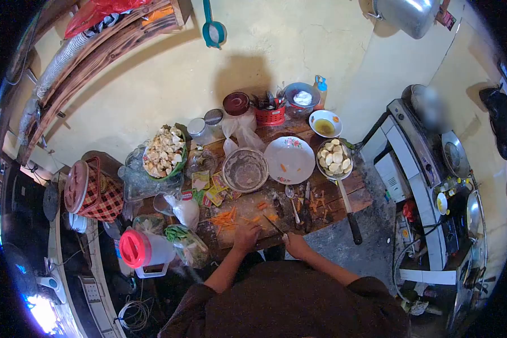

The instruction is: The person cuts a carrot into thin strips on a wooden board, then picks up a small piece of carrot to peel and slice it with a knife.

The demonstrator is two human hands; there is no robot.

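My right hand (297,246) is closed round the handle of a knife (274,226), whose blade points up and left over the wooden cutting board (231,239). My left hand (246,238) rests on the board left of the blade, its fingers curled together; anything under them is hidden. Thin carrot strips (225,217) lie in a loose pile just beyond my left hand. A short carrot piece (262,206) sits near the board's far edge. Right of the knife lie a spoon (293,204), a dark-handled utensil (307,209) and scattered carrot peelings (320,207).
Beyond the board stand a floury metal bowl (245,170) and a white flowered bowl (290,160). A pan of peeled pieces (334,158) has its handle over the table's right edge. Left are a bowl of chopped pieces (164,152) and a pink-lidded jug (146,249).
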